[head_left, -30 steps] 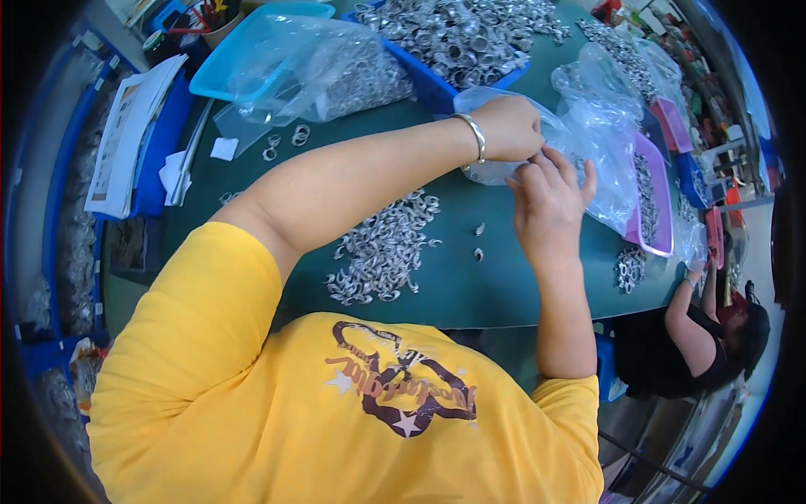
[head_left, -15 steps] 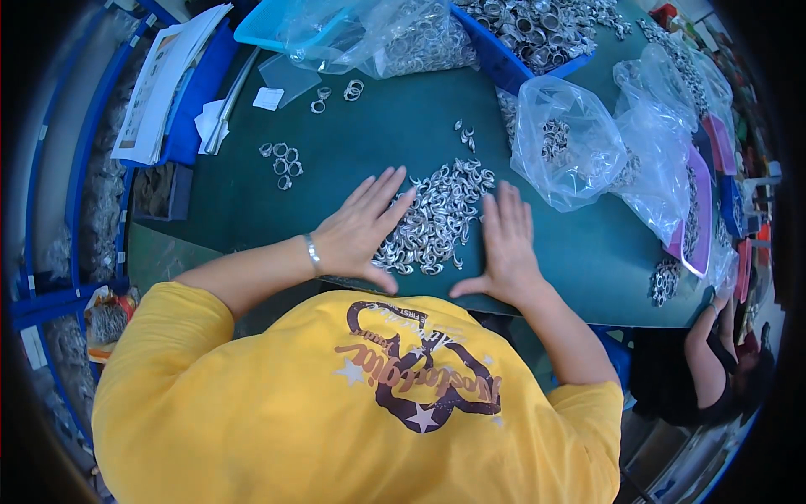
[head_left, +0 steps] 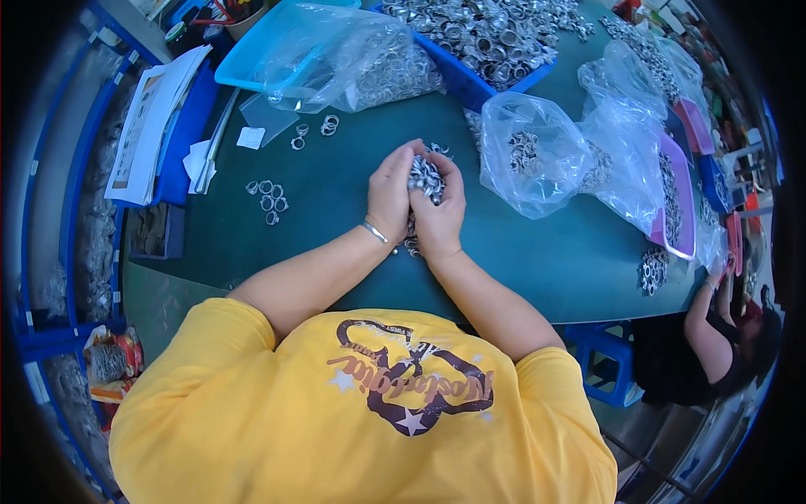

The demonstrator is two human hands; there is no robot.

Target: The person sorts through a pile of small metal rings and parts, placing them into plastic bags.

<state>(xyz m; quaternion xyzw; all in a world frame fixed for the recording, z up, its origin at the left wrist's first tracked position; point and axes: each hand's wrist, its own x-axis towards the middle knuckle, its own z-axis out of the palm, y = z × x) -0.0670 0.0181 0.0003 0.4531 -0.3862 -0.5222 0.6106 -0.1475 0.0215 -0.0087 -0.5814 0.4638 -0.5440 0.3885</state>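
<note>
cupping small curved silver metal pieces (head_left: 426, 176) between left hand (head_left: 389, 195) and right hand (head_left: 442, 215), fingers curled, pressed around them; most seem gathered, few loose on dark green tabletop (head_left: 327, 202) near wrists.

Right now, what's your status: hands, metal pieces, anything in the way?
Left hand, right hand: cupped around silvery metal pieces. More pieces on green table. Clear plastic bag to the right, not obstructing.

I've brought the left hand (head_left: 389, 195) and right hand (head_left: 442, 214) together: half a second ago they lay splayed either side of the pieces (head_left: 426, 178), then spread wide, now bunched between my palms. A second ago, both were at the bag (head_left: 544, 186).
</note>
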